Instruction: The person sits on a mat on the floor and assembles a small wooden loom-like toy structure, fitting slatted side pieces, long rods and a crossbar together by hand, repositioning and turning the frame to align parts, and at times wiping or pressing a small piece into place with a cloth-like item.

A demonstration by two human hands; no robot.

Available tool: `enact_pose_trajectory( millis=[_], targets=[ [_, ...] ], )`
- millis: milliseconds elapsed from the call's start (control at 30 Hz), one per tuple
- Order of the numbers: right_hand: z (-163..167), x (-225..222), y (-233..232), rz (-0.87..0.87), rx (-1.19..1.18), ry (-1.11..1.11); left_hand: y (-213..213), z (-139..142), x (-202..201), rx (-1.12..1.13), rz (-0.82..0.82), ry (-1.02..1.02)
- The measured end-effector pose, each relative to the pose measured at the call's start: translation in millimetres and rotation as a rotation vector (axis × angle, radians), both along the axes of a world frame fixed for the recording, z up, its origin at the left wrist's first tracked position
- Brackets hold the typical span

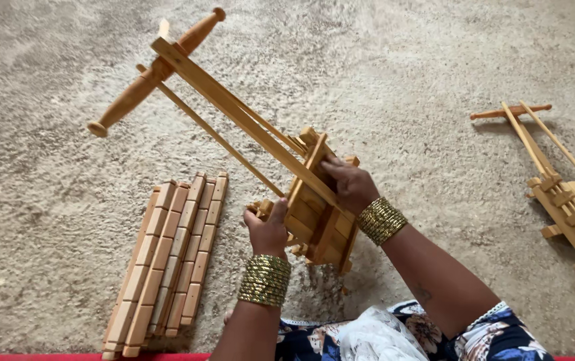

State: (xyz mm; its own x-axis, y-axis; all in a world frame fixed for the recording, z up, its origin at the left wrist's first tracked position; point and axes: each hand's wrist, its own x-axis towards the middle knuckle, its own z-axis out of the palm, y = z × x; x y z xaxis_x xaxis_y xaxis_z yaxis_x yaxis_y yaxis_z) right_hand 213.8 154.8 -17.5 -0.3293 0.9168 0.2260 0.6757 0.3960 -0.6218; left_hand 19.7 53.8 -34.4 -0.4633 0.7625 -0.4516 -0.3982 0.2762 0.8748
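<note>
- I take the wooden cart (pixel 317 207) as my landmark: a small slatted toy-like frame, tipped up on its edge on the carpet (pixel 401 73), right in front of my lap.
- My left hand (pixel 268 230) grips the cart's near-left corner, fingers curled around an edge piece and thumb up; the right hand (pixel 349 184) lies over the cart's top side, fingers pressed flat against the slats and the long bar that crosses them.
- From the cart two long shafts (pixel 234 113) run up and away to the left, ending in a turned yoke bar (pixel 150 73) with knobbed ends, lifted off the carpet.
- My judgement: the step in hand is seating or checking a piece on the cart's body while it is held tilted (I cannot see which joint, the right hand covers it).
- The next move, as I read it, calls for a steady left-hand hold so the long shafts do not swing, and firm even pressure from the right.
- Left of the cart, flat on the carpet, lies a stack of notched wooden strips (pixel 167 261), side by side.
- Far right of the cart sits a second wooden cart (pixel 571 200), with its own shafts and small yoke.
- The surface is a beige, pebbly short-pile carpet; a red strip (pixel 67 357) runs along the near edge. No more of the room shows.
</note>
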Motion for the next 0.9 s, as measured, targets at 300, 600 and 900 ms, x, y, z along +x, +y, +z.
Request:
enact_pose_trajectory(
  millis=[300, 600, 900],
  targets=[
    [8, 26, 10, 0.287, 0.475, -0.526, -3, 14, -5, 0.093, 0.004, -0.165],
    [-13, 53, -22, -0.464, -0.147, 0.063, 1, 4, -1, 0.106, -0.008, -0.112],
    [-44, 13, -115, -0.145, -0.255, -0.075, 0, 9, -6, 0.045, -0.006, -0.130]
  ],
)
